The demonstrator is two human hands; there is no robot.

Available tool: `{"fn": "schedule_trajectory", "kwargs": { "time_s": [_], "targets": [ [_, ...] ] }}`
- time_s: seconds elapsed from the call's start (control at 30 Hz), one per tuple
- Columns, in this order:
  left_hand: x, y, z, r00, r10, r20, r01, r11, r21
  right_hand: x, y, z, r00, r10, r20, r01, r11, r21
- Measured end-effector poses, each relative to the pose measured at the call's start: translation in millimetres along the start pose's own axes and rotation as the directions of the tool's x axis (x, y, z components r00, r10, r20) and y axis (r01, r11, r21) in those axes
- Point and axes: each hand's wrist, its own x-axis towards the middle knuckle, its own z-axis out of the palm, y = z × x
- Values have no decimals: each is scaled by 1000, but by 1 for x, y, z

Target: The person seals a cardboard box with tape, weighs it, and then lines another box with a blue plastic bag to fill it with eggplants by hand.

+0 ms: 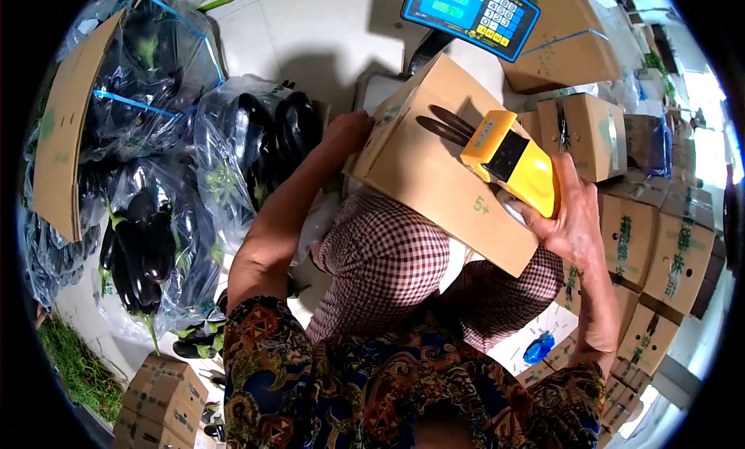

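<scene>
A cardboard box (434,169), marked "5+", leans tilted in front of my knees, on or against the scale. My right hand (570,216) is wrapped round a yellow tape dispenser (535,173), which lies over the box's right part. Two long dark prongs of the dispenser point up and left across the cardboard. At the box's upper left edge is my left hand (349,132), its fingers curled at the edge and partly hidden. Behind the box stands the scale's blue display (471,14), showing lit digits and a keypad.
Plastic bags of eggplants (252,138) lie to the left, with more eggplants (140,247) below them. An upright cardboard panel (74,131) is at the far left. Stacked cardboard boxes (652,239) stand on the right, and others (159,402) at the lower left.
</scene>
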Motion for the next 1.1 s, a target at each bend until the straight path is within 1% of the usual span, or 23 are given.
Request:
{"fn": "schedule_trajectory", "kwargs": {
  "time_s": [0.03,0.1,0.17,0.23,0.3,0.33,0.37,0.4,0.47,0.5,0.53,0.57,0.63,0.67,0.7,0.77,0.8,0.83,0.87,0.93,0.97,1.03,1.1],
  "targets": [
    [-3,-2,0,999,-28,32,30,999,-41,0,0,1,1000,-11,-11,11,1000,-10],
    [35,-28,21,976,72,-205,-118,969,-218,-1,-3,1,1000,8,-12,-8,1000,-5],
    [37,-14,2,862,122,-492,-356,837,-417,1,-5,2,1000,16,-7,-16,1000,9],
    [31,20,-25,735,168,-657,-564,689,-455,2,-4,2,1000,4,-3,-4,1000,27],
    [42,33,-20,666,316,-675,-679,632,-374,1,3,3,1000,-6,-1,6,1000,-8],
    [44,31,-17,671,333,-662,-682,626,-377,2,5,3,1000,-21,-6,21,999,-26],
    [40,26,-14,721,293,-628,-638,633,-437,1,4,3,999,-31,-15,31,1000,5],
    [33,27,-17,798,193,-571,-552,615,-563,2,3,1,999,-35,-19,35,999,-7],
    [23,29,-19,906,9,-423,-376,479,-793,1,4,1,1000,-20,-13,20,999,-25],
    [17,35,-31,930,-34,-365,-318,420,-850,1,7,2,999,-40,-14,40,999,-3],
    [14,44,-47,941,-42,-334,-290,407,-866,1,9,4,994,-91,-52,91,996,-9],
    [12,52,-63,945,-29,-326,-280,442,-852,1,10,5,995,-91,-47,91,996,0],
    [14,73,-96,913,47,-406,-331,667,-667,1,15,8,994,-94,-60,93,995,-29],
    [16,85,-104,858,98,-505,-361,813,-457,2,15,8,988,-129,-88,124,991,-51],
    [15,97,-111,790,171,-589,-357,909,-216,1,16,6,989,-124,-80,120,991,-58],
    [-3,116,-114,765,239,-597,-267,963,43,3,17,6,983,-157,-92,153,987,-56],
    [-10,123,-115,755,274,-595,-213,962,173,6,18,5,982,-173,-71,169,984,-58],
    [-11,125,-115,725,321,-609,-184,943,278,9,19,3,983,-179,-48,176,983,-57],
    [-12,127,-114,736,360,-574,-171,919,357,9,20,1,983,-183,-22,182,982,-54],
    [-11,124,-117,752,432,-497,-145,845,515,6,21,0,974,-224,-43,221,973,-64],
    [4,105,-107,778,466,-422,-193,816,545,2,25,2,967,-245,-65,241,969,-62],
    [1,100,-107,789,404,-462,-213,886,411,-6,36,2,950,-297,-97,290,954,-82],
    [3,95,-109,830,322,-455,-162,920,356,-16,47,0,949,-300,-93,294,953,-72]
  ]
}}
